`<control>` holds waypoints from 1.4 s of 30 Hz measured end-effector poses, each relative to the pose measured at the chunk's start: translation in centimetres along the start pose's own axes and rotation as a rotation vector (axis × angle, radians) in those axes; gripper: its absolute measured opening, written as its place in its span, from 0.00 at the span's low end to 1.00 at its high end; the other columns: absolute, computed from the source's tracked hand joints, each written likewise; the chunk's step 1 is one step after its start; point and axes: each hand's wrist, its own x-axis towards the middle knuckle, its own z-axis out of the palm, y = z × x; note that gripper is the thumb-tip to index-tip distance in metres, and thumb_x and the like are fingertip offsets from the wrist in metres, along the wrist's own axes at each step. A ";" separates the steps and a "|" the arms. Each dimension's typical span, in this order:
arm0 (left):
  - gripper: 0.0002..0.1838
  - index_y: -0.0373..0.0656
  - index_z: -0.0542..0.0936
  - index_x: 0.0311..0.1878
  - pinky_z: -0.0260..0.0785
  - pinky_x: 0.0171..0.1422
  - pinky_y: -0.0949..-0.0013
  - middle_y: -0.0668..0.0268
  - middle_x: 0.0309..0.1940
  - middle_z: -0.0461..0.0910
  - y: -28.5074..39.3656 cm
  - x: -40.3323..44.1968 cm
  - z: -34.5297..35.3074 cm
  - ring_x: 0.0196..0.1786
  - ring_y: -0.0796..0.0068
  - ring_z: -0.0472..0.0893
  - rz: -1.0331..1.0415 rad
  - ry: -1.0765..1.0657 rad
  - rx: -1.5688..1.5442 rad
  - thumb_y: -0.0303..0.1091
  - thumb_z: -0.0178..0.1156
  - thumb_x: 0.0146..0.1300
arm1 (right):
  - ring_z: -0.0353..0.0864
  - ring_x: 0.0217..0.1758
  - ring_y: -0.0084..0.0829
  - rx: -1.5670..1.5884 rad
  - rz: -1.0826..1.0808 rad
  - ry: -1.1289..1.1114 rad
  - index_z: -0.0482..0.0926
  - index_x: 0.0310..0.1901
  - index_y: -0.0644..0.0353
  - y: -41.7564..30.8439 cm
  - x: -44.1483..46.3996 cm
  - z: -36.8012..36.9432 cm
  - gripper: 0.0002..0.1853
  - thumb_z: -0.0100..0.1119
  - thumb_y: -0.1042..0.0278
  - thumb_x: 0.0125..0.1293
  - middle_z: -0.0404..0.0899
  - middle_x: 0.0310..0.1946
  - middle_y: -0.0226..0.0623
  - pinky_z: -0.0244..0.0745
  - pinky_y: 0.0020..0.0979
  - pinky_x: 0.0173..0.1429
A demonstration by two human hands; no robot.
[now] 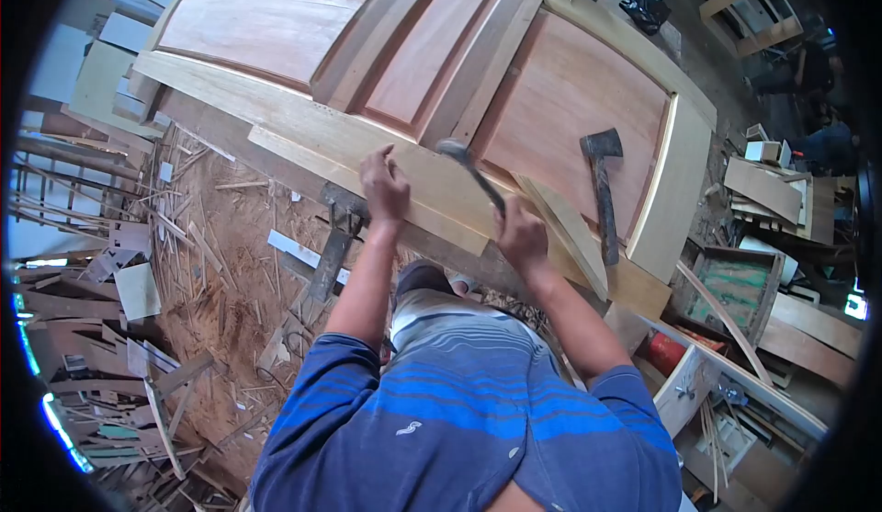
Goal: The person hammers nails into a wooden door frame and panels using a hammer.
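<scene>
A large panelled wooden door (pixel 432 130) lies flat before me on a bench. My right hand (pixel 522 234) is wrapped round the dark handle of a hammer (pixel 480 179); its head, slightly blurred, hangs over the near edge of the door. To the left, my left hand (pixel 384 186) is raised above the same edge with its fingers curled together, and whatever they may hold is too small to make out. Right of the hammer rests a hatchet (pixel 603 190), blade toward the far side. Between it and my right hand lies a long tapered wood strip (pixel 565 232).
A metal clamp (pixel 338 236) juts from the bench's near side. Wood shavings and offcuts cover the floor (pixel 220 273) at left. An open drawer-like box (pixel 735 392) with tools stands at right, near a tray (pixel 735 282). Another person (pixel 813 71) is at the far right.
</scene>
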 end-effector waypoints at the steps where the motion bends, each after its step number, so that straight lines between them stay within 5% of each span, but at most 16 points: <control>1: 0.15 0.37 0.87 0.59 0.76 0.70 0.48 0.49 0.55 0.89 0.0 1.0 -1.0 0.60 0.45 0.86 0.020 -0.048 0.105 0.22 0.61 0.72 | 0.94 0.36 0.60 -0.205 0.114 -0.221 0.77 0.62 0.55 0.1 0.7 0.7 0.17 0.57 0.52 0.85 0.91 0.32 0.53 0.88 0.62 0.42; 13: 0.11 0.43 0.88 0.49 0.81 0.67 0.49 0.55 0.54 0.89 -3.1 4.3 -4.6 0.60 0.46 0.86 0.257 -0.520 0.258 0.22 0.60 0.70 | 0.94 0.36 0.57 -0.085 0.073 -0.055 0.77 0.55 0.51 3.7 -0.9 2.6 0.15 0.63 0.51 0.80 0.90 0.33 0.50 0.87 0.61 0.41; 17: 0.10 0.46 0.86 0.52 0.82 0.63 0.46 0.53 0.56 0.87 -5.8 4.7 -4.2 0.60 0.43 0.86 0.294 -0.533 0.250 0.25 0.62 0.70 | 0.93 0.35 0.55 -0.105 0.050 -0.004 0.80 0.53 0.51 3.8 -1.0 3.0 0.14 0.66 0.52 0.77 0.90 0.32 0.49 0.86 0.61 0.41; 18: 0.05 0.46 0.84 0.48 0.82 0.59 0.43 0.54 0.53 0.87 -6.4 4.3 -3.2 0.57 0.41 0.86 0.319 -0.399 0.167 0.27 0.64 0.72 | 0.93 0.36 0.55 -0.091 0.082 -0.005 0.80 0.53 0.52 3.6 -0.7 2.5 0.15 0.67 0.52 0.76 0.91 0.33 0.49 0.86 0.62 0.41; 21: 0.10 0.47 0.88 0.55 0.83 0.61 0.47 0.55 0.57 0.87 -3.2 4.5 -5.2 0.59 0.44 0.87 0.314 -0.398 0.299 0.28 0.63 0.75 | 0.94 0.36 0.56 0.013 0.124 0.002 0.81 0.52 0.53 3.5 -0.8 2.4 0.15 0.67 0.53 0.75 0.91 0.34 0.50 0.87 0.62 0.43; 28: 0.05 0.48 0.87 0.45 0.81 0.57 0.46 0.58 0.50 0.87 -4.7 6.3 -3.8 0.56 0.47 0.87 0.315 -0.495 0.426 0.28 0.63 0.73 | 0.93 0.36 0.57 0.102 0.127 0.090 0.81 0.52 0.52 3.7 -0.8 3.7 0.14 0.67 0.52 0.77 0.91 0.33 0.52 0.87 0.61 0.40; 31: 0.06 0.43 0.84 0.52 0.79 0.58 0.45 0.53 0.51 0.86 -4.2 7.2 -3.2 0.59 0.44 0.84 0.498 -0.502 0.678 0.29 0.63 0.77 | 0.93 0.36 0.58 0.073 0.157 0.045 0.81 0.52 0.52 3.5 -0.9 2.8 0.15 0.67 0.52 0.76 0.91 0.33 0.52 0.87 0.60 0.40; 34: 0.07 0.39 0.81 0.52 0.79 0.57 0.44 0.49 0.50 0.85 -7.7 5.5 -0.6 0.57 0.43 0.84 0.550 -0.423 0.555 0.29 0.63 0.77 | 0.93 0.36 0.59 0.097 0.137 0.128 0.83 0.53 0.51 5.1 -0.6 4.6 0.15 0.67 0.51 0.75 0.91 0.33 0.54 0.88 0.62 0.42; 36: 0.06 0.40 0.80 0.55 0.77 0.54 0.49 0.54 0.44 0.84 -8.3 2.4 1.8 0.45 0.53 0.84 0.242 -0.365 0.006 0.25 0.56 0.80 | 0.93 0.36 0.60 0.111 0.116 0.131 0.84 0.52 0.51 5.4 -0.6 5.7 0.15 0.66 0.50 0.74 0.91 0.33 0.54 0.88 0.62 0.43; 38: 0.20 0.42 0.80 0.72 0.79 0.53 0.69 0.70 0.41 0.79 0.1 0.4 0.6 0.42 0.73 0.80 -0.112 -0.380 -0.255 0.22 0.58 0.81 | 0.93 0.36 0.60 0.120 0.154 0.042 0.85 0.51 0.50 5.1 -0.7 4.7 0.14 0.66 0.51 0.73 0.91 0.33 0.53 0.88 0.63 0.44; 39: 0.23 0.46 0.80 0.77 0.79 0.64 0.62 0.60 0.54 0.85 -2.2 -0.7 1.8 0.57 0.70 0.84 -0.176 -0.421 -0.461 0.25 0.60 0.83 | 0.93 0.37 0.61 0.095 0.191 -0.003 0.86 0.50 0.49 5.5 -0.3 4.5 0.14 0.66 0.51 0.73 0.91 0.33 0.53 0.88 0.63 0.45; 41: 0.13 0.43 0.90 0.64 0.82 0.60 0.60 0.55 0.54 0.94 -0.7 -1.1 3.0 0.57 0.71 0.91 0.017 -0.268 -0.161 0.33 0.68 0.81 | 0.93 0.37 0.61 0.065 0.176 0.067 0.86 0.52 0.50 5.9 -0.2 5.5 0.15 0.66 0.49 0.75 0.91 0.33 0.52 0.88 0.62 0.44; 42: 0.12 0.42 0.91 0.60 0.81 0.58 0.59 0.57 0.46 0.95 0.6 -1.1 3.1 0.51 0.70 0.92 -0.010 -0.207 -0.141 0.34 0.69 0.81 | 0.93 0.38 0.60 0.142 0.164 0.082 0.86 0.52 0.51 5.5 -0.2 5.0 0.16 0.66 0.47 0.76 0.91 0.34 0.51 0.87 0.62 0.45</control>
